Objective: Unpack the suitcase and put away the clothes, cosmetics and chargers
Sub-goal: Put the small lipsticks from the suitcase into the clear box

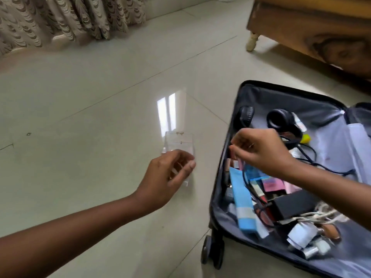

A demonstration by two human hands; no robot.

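A black suitcase (pixel 226 137) lies open on the floor at the right, lined in grey. Inside lie black headphones (pixel 281 121), a light blue tube (pixel 244 199), a black charger brick (pixel 295 203), white cables (pixel 313 215) and several small cosmetics. My right hand (pixel 261 149) hovers over the suitcase's left edge and pinches a small pinkish cosmetic stick (pixel 239 159). A clear acrylic box (pixel 178 141) stands on the floor left of the suitcase. My left hand (pixel 166 177) curls around the box's near side; blur hides the exact contact.
The floor is glossy pale tile (pixel 90 117) with a window reflection. Patterned curtains (pixel 66 19) hang at the back left. A wooden bed frame (pixel 313 31) with a pale leg stands at the back right, close behind the suitcase.
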